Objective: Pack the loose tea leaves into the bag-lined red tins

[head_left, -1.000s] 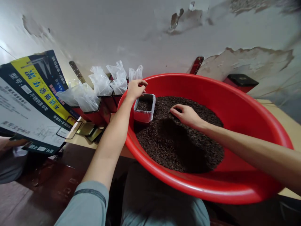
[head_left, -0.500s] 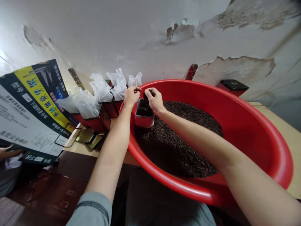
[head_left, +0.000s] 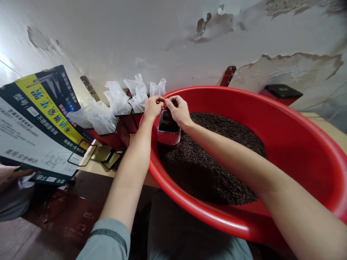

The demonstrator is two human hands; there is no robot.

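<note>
A red tin (head_left: 168,138) with a clear plastic film along its rim stands inside a big red basin (head_left: 300,151), near the left wall. Dark thin loose leaves (head_left: 217,155), like dry tea, cover the basin floor, and the tin's inside looks dark too. Above the tin's far edge my left hand (head_left: 154,106) is closed, fingertips pinched. My right hand (head_left: 179,111) is closed beside it, thumb and fingers curled together over the tin's mouth. The two sets of fingertips nearly touch. What either hand pinches is hidden or too small to name.
Left of the basin stand several dark red tins (head_left: 127,124) with clear plastic bags (head_left: 117,97) sticking out. Gold lids (head_left: 101,153) lie near a printed cardboard box (head_left: 40,126). A black-lidded red tin (head_left: 283,91) is behind the basin. Another person (head_left: 16,195) is partly visible at far left.
My right hand's fingertips have risen from the tin's mouth towards its far edge, closer to my left hand. The dark clump at my right fingers no longer shows. The view has shifted slightly.
</note>
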